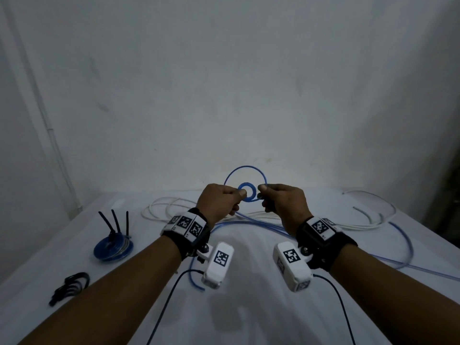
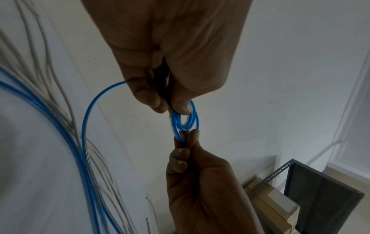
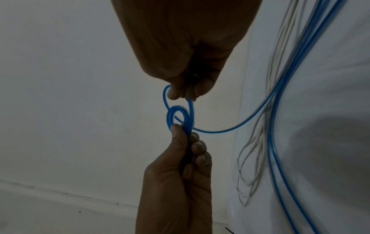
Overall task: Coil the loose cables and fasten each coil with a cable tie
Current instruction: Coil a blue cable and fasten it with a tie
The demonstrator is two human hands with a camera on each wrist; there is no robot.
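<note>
Both hands are raised above the white table [image 1: 239, 307], at its far middle. Between them is a small coil [image 1: 247, 192] of the blue cable. My left hand [image 1: 240, 195] pinches the coil's left side between thumb and fingers. My right hand [image 1: 261, 191] pinches the blue cable at the coil's right edge. A wider loop [image 1: 245, 168] of the same cable arcs above the hands. In the left wrist view the left hand [image 2: 172, 109] holds the coil [image 2: 186, 121] from above and the right hand [image 2: 187, 134] from below. The right wrist view shows the right hand [image 3: 182, 95], coil [image 3: 178, 118] and left hand [image 3: 182, 131].
The blue cable's loose length [image 1: 408, 247] trails over the table's right side, crossing a loose white cable [image 1: 368, 222]. At the left lies a finished blue coil [image 1: 113, 249] with black ties sticking up. Loose black cable ties [image 1: 72, 285] lie nearer. Boxes and a dark rack [image 2: 320, 197] stand beyond the table.
</note>
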